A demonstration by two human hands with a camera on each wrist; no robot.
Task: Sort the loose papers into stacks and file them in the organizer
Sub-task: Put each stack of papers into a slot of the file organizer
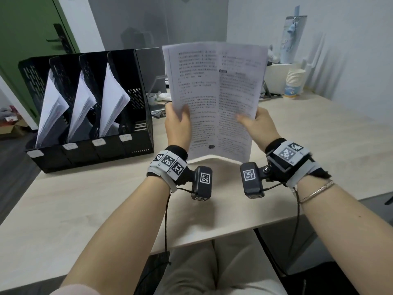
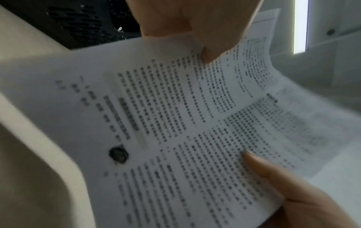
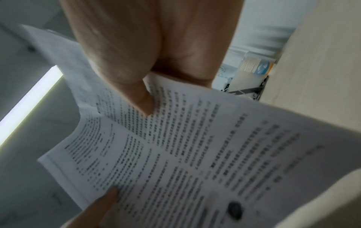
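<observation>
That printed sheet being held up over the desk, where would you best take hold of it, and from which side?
By its two side edges, low down, coming in from left and right at once. The printed sheet is thin and bows along its middle crease, so one grip would let it flop. The left hand and right hand already pinch it that way, thumbs in front.

Paper cup stack (image 1: 294, 83) at desk (image 1: 319, 135) far edge; green door (image 1: 32, 24).
</observation>
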